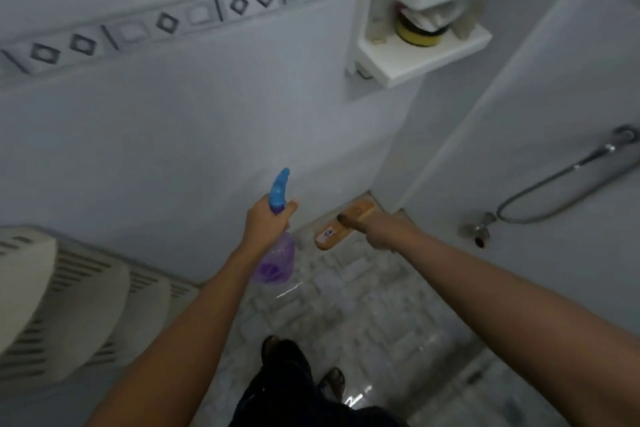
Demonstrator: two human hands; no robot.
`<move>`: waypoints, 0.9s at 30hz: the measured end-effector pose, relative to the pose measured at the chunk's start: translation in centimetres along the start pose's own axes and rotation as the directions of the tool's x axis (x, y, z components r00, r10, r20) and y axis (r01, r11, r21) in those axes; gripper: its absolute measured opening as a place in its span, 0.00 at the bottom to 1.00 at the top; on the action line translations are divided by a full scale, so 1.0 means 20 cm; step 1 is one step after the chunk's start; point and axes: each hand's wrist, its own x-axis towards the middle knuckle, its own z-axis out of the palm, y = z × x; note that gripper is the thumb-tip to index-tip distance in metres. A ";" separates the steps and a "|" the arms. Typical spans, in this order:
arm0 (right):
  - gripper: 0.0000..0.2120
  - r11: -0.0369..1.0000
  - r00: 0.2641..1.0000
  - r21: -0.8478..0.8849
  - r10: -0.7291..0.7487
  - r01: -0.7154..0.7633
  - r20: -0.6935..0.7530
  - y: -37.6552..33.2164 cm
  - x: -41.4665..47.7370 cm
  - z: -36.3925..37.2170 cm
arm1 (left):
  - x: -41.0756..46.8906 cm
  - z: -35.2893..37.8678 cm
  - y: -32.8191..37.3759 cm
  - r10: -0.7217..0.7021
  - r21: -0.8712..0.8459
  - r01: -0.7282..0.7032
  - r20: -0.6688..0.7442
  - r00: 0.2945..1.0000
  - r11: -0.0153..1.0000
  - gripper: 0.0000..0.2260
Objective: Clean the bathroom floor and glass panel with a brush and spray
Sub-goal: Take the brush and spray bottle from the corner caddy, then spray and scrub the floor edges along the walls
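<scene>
I see my left hand [268,222] gripping the translucent purple spray bottle [275,260] mid-frame, blue nozzle up; my right hand [375,230] clutches the wooden brush [337,229], its long axis slanting up-right above the tiled floor [363,305]

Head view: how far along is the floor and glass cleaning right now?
Done: the floor shines wet near the feet, so it seems at least sprayed. In hand: the left hand grips the spray bottle, the right hand holds the brush out toward the wall. Left: scrubbing isn't visibly finished, and the glass panel shows no foam or streaks, so it probably remains.
</scene>
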 end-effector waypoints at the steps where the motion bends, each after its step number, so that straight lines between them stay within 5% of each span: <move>1: 0.40 0.999 0.999 0.036 0.032 -0.033 0.023 0.04 0.00 0.05 | 0.01 0.05 -0.02 -0.009 0.012 0.009 0.017 1.000 1.000 0.18; 11: 0.48 0.827 0.981 0.529 0.173 -0.192 0.087 0.39 0.57 0.82 | 0.37 0.63 -0.45 -0.102 0.205 0.047 0.265 0.959 0.978 0.14; 18: 0.02 0.615 0.921 0.715 0.375 -0.334 0.107 0.48 1.39 1.33 | 0.88 1.11 -1.06 -0.130 0.278 0.027 0.358 0.925 0.960 0.13; 27: 0.06 0.527 0.880 0.782 0.471 -0.333 0.058 0.57 2.45 1.99 | 1.57 1.71 -1.96 -0.098 0.362 -0.044 0.365 0.926 0.931 0.14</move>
